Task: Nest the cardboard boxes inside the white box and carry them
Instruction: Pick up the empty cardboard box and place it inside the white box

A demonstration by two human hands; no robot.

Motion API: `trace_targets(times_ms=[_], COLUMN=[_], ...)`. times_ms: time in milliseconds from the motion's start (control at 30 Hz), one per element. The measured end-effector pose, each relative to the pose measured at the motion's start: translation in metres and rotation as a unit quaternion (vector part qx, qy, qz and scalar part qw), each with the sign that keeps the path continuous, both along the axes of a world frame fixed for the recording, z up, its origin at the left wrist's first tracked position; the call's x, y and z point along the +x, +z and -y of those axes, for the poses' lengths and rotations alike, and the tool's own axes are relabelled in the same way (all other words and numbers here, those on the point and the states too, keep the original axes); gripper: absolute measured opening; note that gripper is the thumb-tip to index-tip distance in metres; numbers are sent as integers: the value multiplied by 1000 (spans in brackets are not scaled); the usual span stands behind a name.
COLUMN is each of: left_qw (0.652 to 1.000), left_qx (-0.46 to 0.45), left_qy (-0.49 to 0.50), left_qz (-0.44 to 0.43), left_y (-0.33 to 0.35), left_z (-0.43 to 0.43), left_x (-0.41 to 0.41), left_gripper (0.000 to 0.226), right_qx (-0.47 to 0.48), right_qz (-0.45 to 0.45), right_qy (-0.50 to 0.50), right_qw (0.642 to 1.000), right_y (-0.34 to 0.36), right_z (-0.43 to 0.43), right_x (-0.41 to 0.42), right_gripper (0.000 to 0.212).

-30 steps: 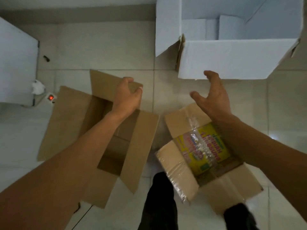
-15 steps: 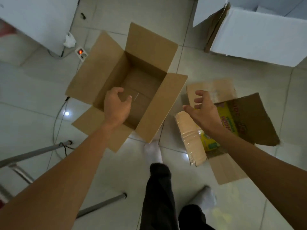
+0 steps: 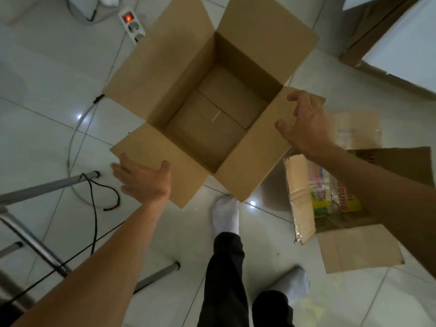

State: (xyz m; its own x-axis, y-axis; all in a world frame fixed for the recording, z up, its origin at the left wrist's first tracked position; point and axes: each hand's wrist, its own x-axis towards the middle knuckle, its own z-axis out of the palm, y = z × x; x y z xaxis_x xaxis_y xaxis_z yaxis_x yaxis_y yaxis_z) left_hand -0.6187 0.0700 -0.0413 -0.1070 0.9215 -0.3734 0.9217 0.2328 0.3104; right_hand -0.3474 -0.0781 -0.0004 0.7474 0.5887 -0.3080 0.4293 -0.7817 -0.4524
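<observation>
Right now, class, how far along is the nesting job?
Done: nothing is nested; the plain box stands open and empty on the floor. In hand: left hand and right hand are open at its flaps. Left: the printed box beside it and the white box remain apart.

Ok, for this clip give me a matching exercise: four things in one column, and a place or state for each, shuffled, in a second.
Things:
1. plain cardboard box
2. printed cardboard box
3. power strip
4. left hand

Places or states:
A. red switch lit, on the floor at top left
B. flaps open, empty, in the middle
C. at the near flap of the plain box
D. on the floor at right, with yellow packaging inside

Pairs: 1-B, 2-D, 3-A, 4-C
</observation>
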Motion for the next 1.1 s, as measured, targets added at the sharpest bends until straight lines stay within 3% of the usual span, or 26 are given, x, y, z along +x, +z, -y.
trace_targets(times_ms=[133,267,400,500,700,867,1033,1100], left_qw=[965,923,919,920,902,908,911,914], left_qx=[-88,-84,-37,1,-5,-13,-18,-18], left_qy=[236,346,354,337,335,318,296,285], left_qz=[78,145,168,199,270,273,286,287], left_y=[-12,-18,-24,-20,-7,-5,0,2], left_z=[-12,-10,-9,-5,2,5,12,16], left_x=[1,10,11,15,38,47,56,60], left_gripper=[111,93,35,19,5,9,11,12], right_qx=[-14,-31,-72,-103,-130,-159,-137,-148], right_qz=[52,78,85,72,-17,81,50,61], right_qy=[31,61,94,82,79,101,88,103], right_qw=[998,995,989,989,988,979,985,982], right_y=[-8,-8,-6,-8,-25,-30,-22,-14], right_z=[-39,-72,-100,-117,-128,-125,-125,-125], right_x=[29,61,89,106,127,144,146,143], right_gripper=[55,64,75,83,90,92,83,67])
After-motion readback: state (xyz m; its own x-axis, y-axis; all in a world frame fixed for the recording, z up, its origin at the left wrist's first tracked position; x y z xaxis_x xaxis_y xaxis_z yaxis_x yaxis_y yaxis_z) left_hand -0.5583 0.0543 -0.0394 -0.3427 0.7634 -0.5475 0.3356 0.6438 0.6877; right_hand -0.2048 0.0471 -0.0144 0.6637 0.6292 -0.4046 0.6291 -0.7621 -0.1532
